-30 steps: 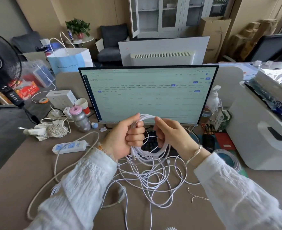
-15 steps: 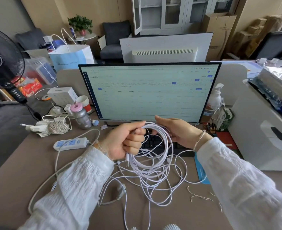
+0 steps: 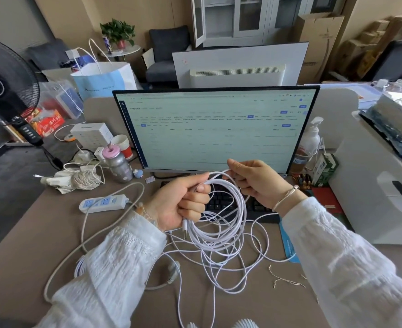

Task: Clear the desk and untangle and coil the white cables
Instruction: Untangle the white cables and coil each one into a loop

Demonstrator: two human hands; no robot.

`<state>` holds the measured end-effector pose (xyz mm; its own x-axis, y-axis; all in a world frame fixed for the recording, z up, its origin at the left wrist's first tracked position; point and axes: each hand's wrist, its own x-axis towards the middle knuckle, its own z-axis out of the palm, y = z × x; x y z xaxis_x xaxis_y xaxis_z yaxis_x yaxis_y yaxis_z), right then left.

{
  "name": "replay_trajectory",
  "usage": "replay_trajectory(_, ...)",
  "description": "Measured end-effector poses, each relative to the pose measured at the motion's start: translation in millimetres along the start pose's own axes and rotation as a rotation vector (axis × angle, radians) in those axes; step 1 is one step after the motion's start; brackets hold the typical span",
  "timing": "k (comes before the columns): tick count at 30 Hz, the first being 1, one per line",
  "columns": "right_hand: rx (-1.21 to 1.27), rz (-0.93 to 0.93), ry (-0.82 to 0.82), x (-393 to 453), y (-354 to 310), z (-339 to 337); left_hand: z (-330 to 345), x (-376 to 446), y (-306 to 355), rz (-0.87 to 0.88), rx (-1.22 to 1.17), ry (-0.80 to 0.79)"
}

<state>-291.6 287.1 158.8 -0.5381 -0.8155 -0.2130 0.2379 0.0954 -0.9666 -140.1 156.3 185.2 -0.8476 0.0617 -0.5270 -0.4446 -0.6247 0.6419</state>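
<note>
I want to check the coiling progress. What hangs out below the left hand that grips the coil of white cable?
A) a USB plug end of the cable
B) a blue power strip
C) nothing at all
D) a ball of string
A: a metal-tipped USB plug end sticks out under the left hand, beside the hanging coil of white cable.

One monitor (image 3: 216, 129), one power strip (image 3: 104, 203), two hands (image 3: 183, 202).

monitor (image 3: 215, 129) lit | keyboard (image 3: 223, 202) below | power strip (image 3: 103, 203) left | bottle (image 3: 118, 165) upright
</note>
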Motion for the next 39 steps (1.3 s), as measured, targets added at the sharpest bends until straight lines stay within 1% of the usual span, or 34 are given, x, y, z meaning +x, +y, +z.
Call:
replay_trajectory(2, 0.001, 0.016, -0.023, -2, 0, -1, 0, 0, -1, 0.018, -0.013, -0.002)
replay_trajectory(4, 0.004, 0.093, -0.184, -7, 2, 0, 0, 1, -2, 0.07, -0.062, 0.016)
replay_trajectory(6, 0.109, 0.174, -0.388, -12, 8, 4, -2, 4, -2, 0.151, -0.116, 0.081)
replay_trajectory(7, 0.193, 0.173, -0.451, -16, 10, 7, -4, 6, -2, 0.191, -0.128, 0.126)
replay_trajectory(8, 0.236, 0.16, -0.471, -17, 11, 8, -5, 8, -3, 0.219, -0.127, 0.166)
replay_trajectory(11, 0.245, 0.133, -0.371, -18, 8, 10, -6, 7, -6, 0.203, -0.074, 0.209)
replay_trajectory(13, 0.269, 0.185, -0.311, -17, 6, 9, -4, 3, -5, 0.146, -0.027, 0.191)
replay_trajectory(15, 0.222, 0.232, -0.301, -17, 4, 9, -4, -1, -1, 0.098, 0.012, 0.166)
replay_trajectory(17, 0.121, 0.212, -0.295, -18, 4, 10, -5, -5, 2, 0.068, 0.057, 0.157)
replay_trajectory(20, -0.073, 0.092, -0.245, -15, 2, 13, -3, -6, 2, 0.033, 0.103, 0.144)
replay_trajectory(24, -0.46, -0.178, -0.063, -6, 0, 20, 3, -2, -4, -0.011, 0.097, 0.104)
replay_trajectory(26, -0.478, -0.213, -0.003, -3, 0, 23, 4, 0, -5, -0.014, 0.062, 0.092)
replay_trajectory(28, -0.359, -0.182, 0.043, -3, -2, 21, 3, -2, -4, -0.004, 0.018, 0.089)
replay_trajectory(30, -0.267, -0.111, 0.024, -3, -2, 15, 2, -3, -4, 0.015, -0.012, 0.095)
replay_trajectory(34, -0.326, -0.09, 0.022, -1, -2, 16, 4, -2, -5, 0.066, -0.03, 0.121)
replay_trajectory(35, -0.281, -0.07, 0.002, -1, -2, 18, 4, -2, -5, 0.091, -0.041, 0.128)
replay_trajectory(36, -0.185, -0.023, -0.043, -2, -2, 18, 5, -2, -5, 0.116, -0.055, 0.137)
replay_trajectory(38, 0.001, 0.138, -0.227, -9, -7, 17, 5, 0, -4, 0.157, -0.074, 0.176)
replay_trajectory(39, 0.003, 0.174, -0.316, -13, -9, 16, 5, 3, -5, 0.178, -0.069, 0.209)
